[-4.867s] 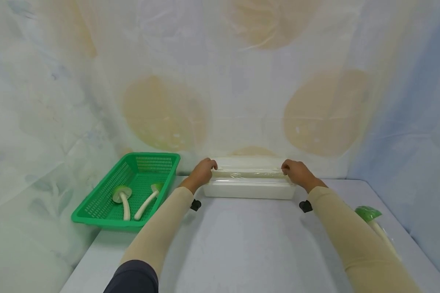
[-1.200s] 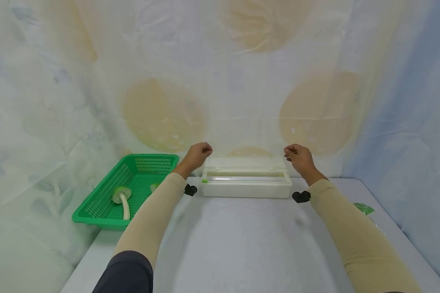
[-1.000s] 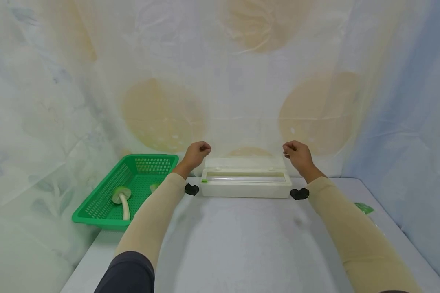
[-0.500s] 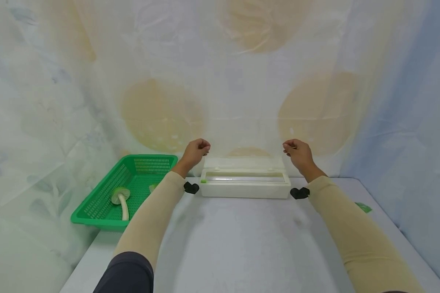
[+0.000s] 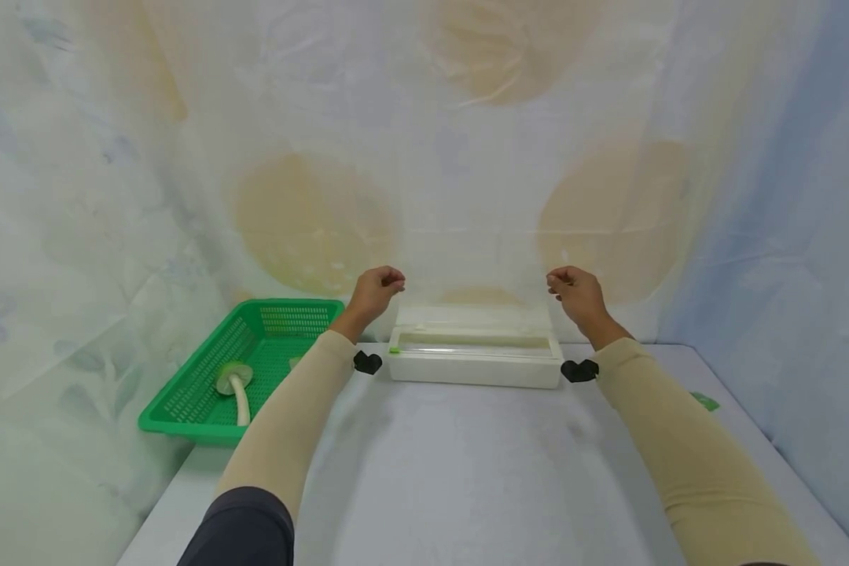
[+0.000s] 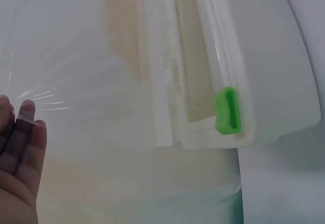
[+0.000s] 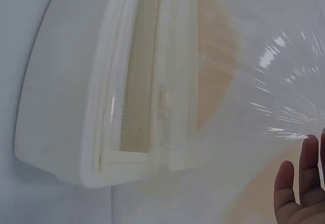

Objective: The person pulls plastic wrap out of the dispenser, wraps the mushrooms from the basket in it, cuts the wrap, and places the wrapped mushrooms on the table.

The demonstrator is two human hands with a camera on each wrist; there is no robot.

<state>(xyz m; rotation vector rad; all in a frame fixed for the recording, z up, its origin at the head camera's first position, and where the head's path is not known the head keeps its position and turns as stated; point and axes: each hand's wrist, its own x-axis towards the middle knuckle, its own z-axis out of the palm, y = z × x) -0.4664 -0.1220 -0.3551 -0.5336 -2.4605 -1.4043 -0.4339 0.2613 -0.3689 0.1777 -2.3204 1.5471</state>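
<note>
Clear cling film (image 7: 277,89) stretches between my two hands, its creases fanning out from the fingertips in both wrist views. My left hand (image 5: 376,295) pinches one corner, and my right hand (image 5: 582,300) pinches the other. Both are raised above and behind a white cling film dispenser (image 5: 474,373) on the table. Its lid (image 5: 474,316) stands up at the back, and the long slot faces upward. A green slide cutter (image 6: 227,111) sits at the slot's left end. The film is so clear that its edges are hard to make out in the head view.
At the left, a green plastic basket (image 5: 198,432) holds a mushroom (image 5: 237,387) with a pale stem; another is mostly hidden by the left sleeve. A green-capped item (image 5: 706,402) lies at the right, largely behind the right sleeve. A patterned curtain (image 5: 467,157) hangs behind the table.
Since the oldest frame, both hands have risen from the dispenser's slot, drawing the film up. Over the last second they have barely moved; the dispenser's right end has shifted slightly toward me.
</note>
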